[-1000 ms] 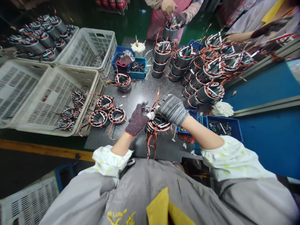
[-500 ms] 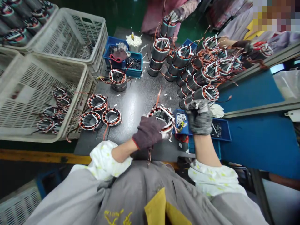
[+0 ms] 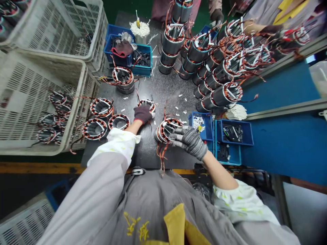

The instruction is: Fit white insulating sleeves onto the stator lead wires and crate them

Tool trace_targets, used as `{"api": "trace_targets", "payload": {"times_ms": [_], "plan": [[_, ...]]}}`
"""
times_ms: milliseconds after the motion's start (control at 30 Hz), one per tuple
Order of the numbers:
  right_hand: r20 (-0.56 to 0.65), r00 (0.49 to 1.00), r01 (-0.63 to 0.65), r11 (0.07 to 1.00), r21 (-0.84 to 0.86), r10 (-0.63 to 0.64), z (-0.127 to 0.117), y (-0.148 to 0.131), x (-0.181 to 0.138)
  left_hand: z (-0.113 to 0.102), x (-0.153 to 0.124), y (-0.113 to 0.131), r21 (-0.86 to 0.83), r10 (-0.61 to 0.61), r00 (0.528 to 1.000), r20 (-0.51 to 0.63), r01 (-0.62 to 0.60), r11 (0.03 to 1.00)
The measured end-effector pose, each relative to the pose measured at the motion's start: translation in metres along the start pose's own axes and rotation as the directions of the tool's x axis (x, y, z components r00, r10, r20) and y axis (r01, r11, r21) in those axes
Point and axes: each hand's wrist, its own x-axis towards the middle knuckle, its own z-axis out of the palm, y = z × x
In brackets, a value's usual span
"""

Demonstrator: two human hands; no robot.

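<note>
Your left hand (image 3: 142, 114), in a dark maroon glove, reaches forward over the grey desk (image 3: 163, 90) and its grip is closed down over the near rim of a small wound stator (image 3: 147, 105) standing on the desk. Your right hand (image 3: 190, 141), in a grey striped glove, lies with fingers spread and flat against the right side of a second stator (image 3: 167, 129), which sits close to the desk's front edge with loose copper leads (image 3: 162, 154) trailing toward you. The two stators stand near each other but apart.

To the left of your left hand, three more stators (image 3: 102, 117) rest on the desk beside a white plastic crate (image 3: 76, 78) holding others. Just right of your right hand are blue parts bins (image 3: 222, 136). Farther back a stacked pile of stators (image 3: 217, 68) fills the right side of the desk, and another person's gloved hand (image 3: 216, 15) shows at the far edge.
</note>
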Motion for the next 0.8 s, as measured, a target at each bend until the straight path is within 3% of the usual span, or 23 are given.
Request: {"api": "trace_targets", "payload": {"times_ms": [67, 133, 200, 267, 300, 333, 400, 433, 533, 600, 700, 800], "plan": [[-0.024, 0.999, -0.047, 0.998, 0.047, 0.048, 0.002, 0.003, 0.007, 0.008, -0.012, -0.005, 0.065, -0.009, 1.0, 0.019, 0.008, 0.998], [-0.155, 0.971, -0.157, 0.975, 0.156, 0.181, 0.004, 0.004, 0.013, 0.007, -0.037, -0.005, 0.049, -0.021, 0.998, -0.067, 0.024, 0.999], [-0.349, 0.869, -0.238, 0.915, 0.325, 0.35, 0.001, 0.007, 0.017, 0.001, -0.073, 0.005, 0.03, 0.018, 0.981, -0.194, -0.013, 0.999], [-0.457, 0.758, -0.246, 0.853, 0.461, 0.466, -0.006, 0.013, 0.017, -0.004, -0.112, 0.026, 0.065, 0.143, 0.949, -0.28, -0.13, 0.989], [-0.447, 0.762, -0.242, 0.846, 0.476, 0.469, -0.012, 0.016, 0.015, -0.003, -0.129, 0.038, 0.095, 0.212, 0.935, -0.284, -0.193, 0.977], [-0.394, 0.813, -0.24, 0.863, 0.444, 0.429, -0.018, 0.018, 0.014, -0.002, -0.143, 0.049, 0.12, 0.27, 0.924, -0.271, -0.246, 0.962], [-0.179, 0.948, -0.218, 0.945, 0.245, 0.265, -0.029, 0.015, 0.013, 0.005, -0.157, 0.065, 0.091, 0.349, 0.907, -0.237, -0.337, 0.937], [-0.052, 0.98, -0.184, 0.978, 0.102, 0.19, -0.034, 0.01, 0.015, 0.007, -0.157, 0.067, 0.01, 0.359, 0.901, -0.245, -0.368, 0.93], [0.2, 0.973, -0.061, 0.968, -0.242, 0.112, -0.044, -0.011, 0.028, 0.009, -0.145, 0.051, -0.372, 0.211, 0.895, -0.394, -0.365, 0.853], [0.289, 0.953, 0.008, 0.949, -0.314, 0.088, -0.044, -0.023, 0.037, 0.006, -0.137, 0.035, -0.489, 0.083, 0.887, -0.454, -0.326, 0.809], [0.284, 0.957, 0.033, 0.96, -0.278, 0.049, -0.026, -0.03, 0.034, 0.002, -0.138, 0.026, -0.34, 0.131, 0.902, -0.411, -0.285, 0.896], [-0.017, 0.99, -0.143, 0.984, -0.103, 0.142, 0.007, -0.026, 0.013, -0.003, -0.145, 0.042, -0.064, 0.204, 0.922, -0.329, -0.237, 0.969]]}}
